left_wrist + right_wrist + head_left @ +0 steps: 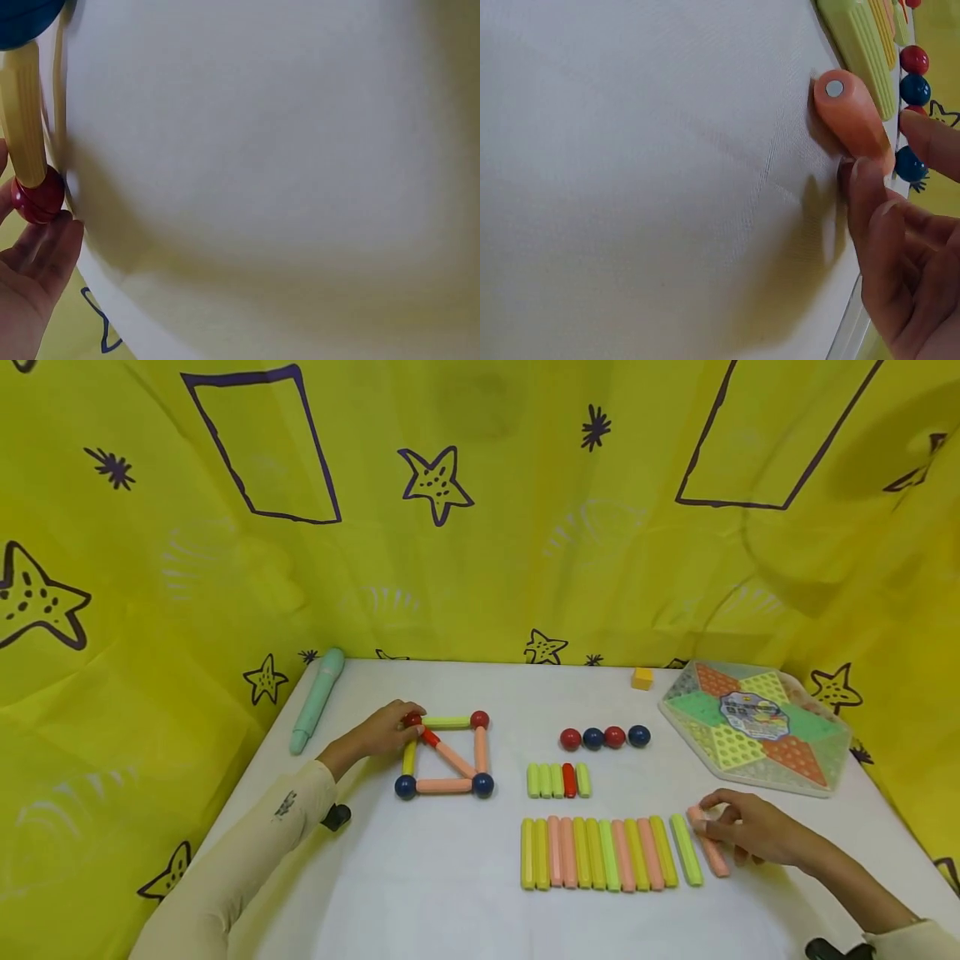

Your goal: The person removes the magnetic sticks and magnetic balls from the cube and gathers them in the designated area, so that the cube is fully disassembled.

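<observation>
My left hand (386,728) grips the red ball (39,196) at the far left corner of a square of magnetic sticks and balls. The square's yellow stick (24,112) runs from that ball to a blue ball (406,787). A short red stick (430,737) and an orange stick (453,760) form its diagonal. Over on the right, my right hand (753,828) touches a slightly slanted orange stick (851,112) with its fingertips, the index finger spread apart. Its near end shows a silver disc. Beside it lies a light green stick (686,850), closing a long row of sticks (588,853).
Several short sticks (555,781) line up behind the long row, with red and blue balls (615,737) beyond them. A hexagonal game box (810,718) lies at the back right, near a small yellow cube (642,678). A mint-green tube (318,702) lies at the left edge.
</observation>
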`<state>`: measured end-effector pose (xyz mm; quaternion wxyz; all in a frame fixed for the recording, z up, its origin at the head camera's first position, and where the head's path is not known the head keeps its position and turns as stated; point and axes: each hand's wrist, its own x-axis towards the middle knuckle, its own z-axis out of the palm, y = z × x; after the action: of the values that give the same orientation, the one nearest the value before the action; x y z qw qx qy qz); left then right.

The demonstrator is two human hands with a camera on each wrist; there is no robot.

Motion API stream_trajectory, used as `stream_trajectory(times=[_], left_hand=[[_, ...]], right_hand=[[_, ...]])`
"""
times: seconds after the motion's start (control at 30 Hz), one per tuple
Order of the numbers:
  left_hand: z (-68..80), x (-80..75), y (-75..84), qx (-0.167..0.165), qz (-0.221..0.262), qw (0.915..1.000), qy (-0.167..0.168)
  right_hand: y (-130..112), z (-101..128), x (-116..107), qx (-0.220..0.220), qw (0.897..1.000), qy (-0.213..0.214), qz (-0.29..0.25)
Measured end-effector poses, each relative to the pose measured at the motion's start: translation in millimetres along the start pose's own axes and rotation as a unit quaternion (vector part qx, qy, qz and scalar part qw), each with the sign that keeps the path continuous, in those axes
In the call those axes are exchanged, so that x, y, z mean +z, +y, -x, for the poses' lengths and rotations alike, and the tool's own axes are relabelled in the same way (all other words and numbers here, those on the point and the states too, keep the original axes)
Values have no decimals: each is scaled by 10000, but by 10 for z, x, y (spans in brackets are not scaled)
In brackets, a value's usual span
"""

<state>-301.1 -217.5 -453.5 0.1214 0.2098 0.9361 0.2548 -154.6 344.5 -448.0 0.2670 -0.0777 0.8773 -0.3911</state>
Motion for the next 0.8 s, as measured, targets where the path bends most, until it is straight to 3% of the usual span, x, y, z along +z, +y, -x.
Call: stream_trajectory(times=[0.13,0.33,0.47,0.8], left_hand=[[-14,2,3,-34,-7,10000,12],[-23,10,-3,-57,-44,10000,53],[-38,11,-9,-25,-26,10000,46],[-60,-5,-22,163,34,9998,133]], right_hand=[[40,-23,20,-551,9980,-225,-204],[109,-56,58,-1528,9826,-899,-559],[96,-55,112,-1503,9822,-925,-636],[13,0,223,-1179,9913,-442,-372]])
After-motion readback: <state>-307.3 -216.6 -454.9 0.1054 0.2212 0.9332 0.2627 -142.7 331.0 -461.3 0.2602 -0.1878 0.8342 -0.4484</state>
